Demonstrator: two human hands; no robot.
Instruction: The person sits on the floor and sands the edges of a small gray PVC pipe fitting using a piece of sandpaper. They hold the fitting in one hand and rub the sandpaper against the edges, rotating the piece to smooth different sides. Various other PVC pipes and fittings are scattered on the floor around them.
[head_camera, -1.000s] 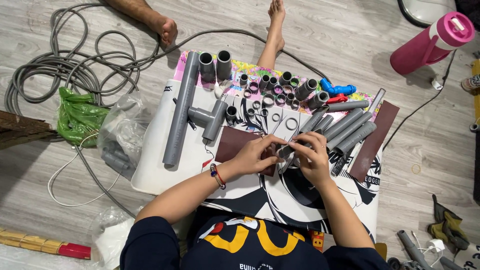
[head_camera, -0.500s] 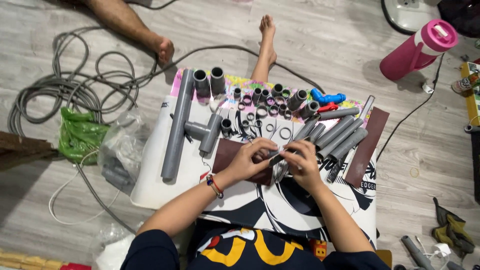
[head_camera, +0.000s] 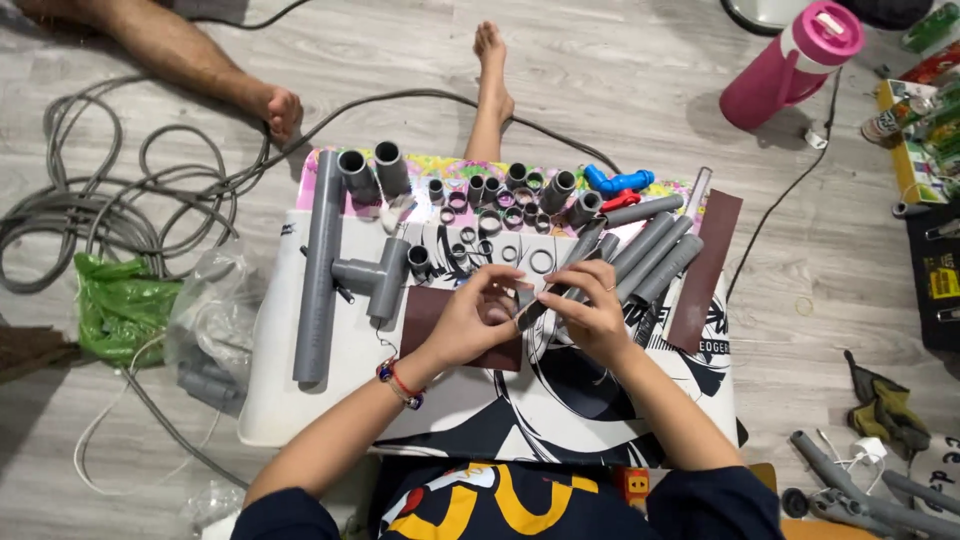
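Where the printed mat (head_camera: 330, 390) covers the floor, two hands close together over the middle. Left hand (head_camera: 478, 318) curled, fingers pinching a small grey pipe piece (head_camera: 527, 305), just above a brown sheet of sandpaper (head_camera: 440, 318). Right hand (head_camera: 592, 312) curled too, fingertips gripping the same small piece from the other side. Hard to tell the exact shape of the piece, mostly hidden by fingers. A beaded bracelet (head_camera: 401, 384) round the left wrist.

On the mat, to the left, a long grey pipe (head_camera: 317, 270) lying flat, with a grey T-shaped joint (head_camera: 378, 275) just beside it. Further back, a row of short grey pipe pieces and little rings (head_camera: 500, 195). To the right, a bunch of grey pipes (head_camera: 650, 250) lying side by side, tilted, near a second long brown strip of sandpaper (head_camera: 707, 270). A blue fitting (head_camera: 615, 181) and a red one (head_camera: 622, 199) touching at the back edge.

Off the mat, a pink bottle (head_camera: 790, 65) at the top right, grey hoses (head_camera: 100, 200) coiled at the left, a green bag (head_camera: 120, 305) below them. Another person's bare feet (head_camera: 283, 110) past the mat.
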